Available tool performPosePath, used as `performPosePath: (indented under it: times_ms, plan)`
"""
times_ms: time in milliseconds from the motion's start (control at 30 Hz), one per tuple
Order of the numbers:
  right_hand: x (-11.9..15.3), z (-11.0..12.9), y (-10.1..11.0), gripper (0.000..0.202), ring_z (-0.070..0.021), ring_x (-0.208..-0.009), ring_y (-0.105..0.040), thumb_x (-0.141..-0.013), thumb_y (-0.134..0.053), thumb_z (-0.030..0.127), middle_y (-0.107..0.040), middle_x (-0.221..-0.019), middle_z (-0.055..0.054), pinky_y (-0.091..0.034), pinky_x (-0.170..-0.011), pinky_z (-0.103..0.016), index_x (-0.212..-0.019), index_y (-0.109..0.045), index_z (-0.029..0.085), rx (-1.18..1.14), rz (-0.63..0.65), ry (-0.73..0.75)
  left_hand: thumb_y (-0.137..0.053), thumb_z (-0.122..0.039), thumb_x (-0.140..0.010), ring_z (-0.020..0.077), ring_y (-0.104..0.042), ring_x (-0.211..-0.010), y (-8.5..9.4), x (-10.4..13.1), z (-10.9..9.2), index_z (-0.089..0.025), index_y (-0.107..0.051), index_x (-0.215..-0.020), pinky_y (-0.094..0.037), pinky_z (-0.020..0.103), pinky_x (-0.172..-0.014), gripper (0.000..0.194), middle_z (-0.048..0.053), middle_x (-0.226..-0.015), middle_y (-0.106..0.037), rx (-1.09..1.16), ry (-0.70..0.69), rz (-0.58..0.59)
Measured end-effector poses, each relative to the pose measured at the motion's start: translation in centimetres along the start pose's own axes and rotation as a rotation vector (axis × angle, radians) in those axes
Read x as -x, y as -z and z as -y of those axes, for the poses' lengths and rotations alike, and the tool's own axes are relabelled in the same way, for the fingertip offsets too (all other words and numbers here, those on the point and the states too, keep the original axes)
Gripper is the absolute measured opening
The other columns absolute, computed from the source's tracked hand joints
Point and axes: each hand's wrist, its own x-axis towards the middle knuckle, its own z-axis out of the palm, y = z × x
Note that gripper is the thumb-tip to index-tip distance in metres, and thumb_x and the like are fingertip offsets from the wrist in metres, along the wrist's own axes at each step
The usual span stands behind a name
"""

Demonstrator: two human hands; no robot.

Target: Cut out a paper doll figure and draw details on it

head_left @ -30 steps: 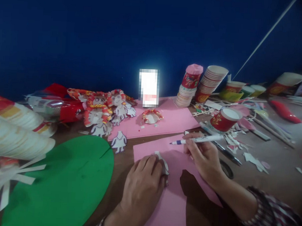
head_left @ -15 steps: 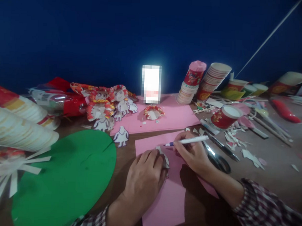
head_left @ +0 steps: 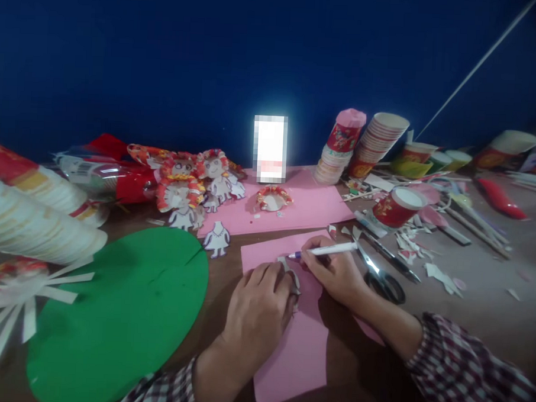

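Note:
My right hand point(head_left: 336, 269) is closed around a white marker point(head_left: 332, 249) whose purple tip points left, close to the top of a small white paper cutout point(head_left: 295, 276). That cutout lies on a pink sheet point(head_left: 301, 356), partly hidden under the curled fingers of my left hand point(head_left: 261, 298), which press it down. Just left of the pink sheet lies another cutout point(head_left: 217, 239), a dress-like body with purple outlines. Black-handled scissors point(head_left: 384, 284) rest beside my right wrist.
A green oval sheet point(head_left: 125, 319) and tilted paper cup stacks point(head_left: 49, 221) are at left. Paper dolls point(head_left: 180, 185) stand behind. A glowing blurred screen point(head_left: 270, 148), a red cup point(head_left: 398, 208), more cup stacks point(head_left: 377, 143) and paper scraps point(head_left: 442, 278) are behind and right.
My right hand has moved slightly left with the marker, its tip now nearer the cutout's top. The view has shifted slightly. My left hand still presses on the cutout.

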Motion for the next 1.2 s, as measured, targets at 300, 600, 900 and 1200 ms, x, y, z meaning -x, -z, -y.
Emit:
performPosePath:
  times_ms: [300, 600, 900, 1200]
  plan:
    - [-0.09, 0.12, 0.05, 0.01, -0.0137, -0.065, -0.062, -0.088, -0.055, 0.028, -0.064, -0.071, -0.001, -0.048, -0.059, -0.024, -0.085, -0.056, 0.018, 0.064, 0.036, 0.033, -0.048, -0.028, -0.089, 0.0258, -0.053, -0.106, 0.13, -0.22, 0.01, -0.021, -0.057, -0.109, -0.048, 0.046, -0.087, 0.023, 0.008, -0.118, -0.058, 0.001, -0.004, 0.005]
    - [-0.06, -0.15, 0.06, 0.011, -0.0146, -0.066, -0.063, -0.088, -0.055, 0.03, -0.064, -0.073, -0.001, -0.048, -0.059, -0.025, -0.088, -0.056, 0.019, 0.052, 0.047, 0.02, -0.048, -0.028, -0.089, 0.0265, -0.053, -0.106, 0.2, -0.16, 0.02, -0.021, -0.057, -0.108, -0.048, 0.046, -0.086, 0.023, 0.008, -0.117, -0.058, 0.0, -0.01, 0.001]
    - [-0.09, -0.09, 0.1, 0.013, -0.0143, -0.065, -0.061, -0.089, -0.054, 0.031, -0.064, -0.073, -0.001, -0.046, -0.058, -0.025, -0.086, -0.057, 0.019, 0.108, 0.059, 0.019, -0.048, -0.028, -0.089, 0.0267, -0.054, -0.106, 0.11, -0.13, -0.06, -0.021, -0.058, -0.108, -0.049, 0.047, -0.086, 0.023, 0.008, -0.116, -0.058, 0.003, -0.008, 0.007]
    - [-0.11, -0.01, 0.14, 0.014, -0.014, -0.066, -0.059, -0.089, -0.054, 0.032, -0.062, -0.073, -0.001, -0.045, -0.06, -0.025, -0.086, -0.057, 0.019, 0.15, 0.063, 0.031, -0.049, -0.027, -0.088, 0.0267, -0.054, -0.106, 0.07, -0.22, 0.08, -0.02, -0.058, -0.109, -0.049, 0.047, -0.086, 0.024, 0.009, -0.116, -0.058, 0.001, -0.01, -0.007]
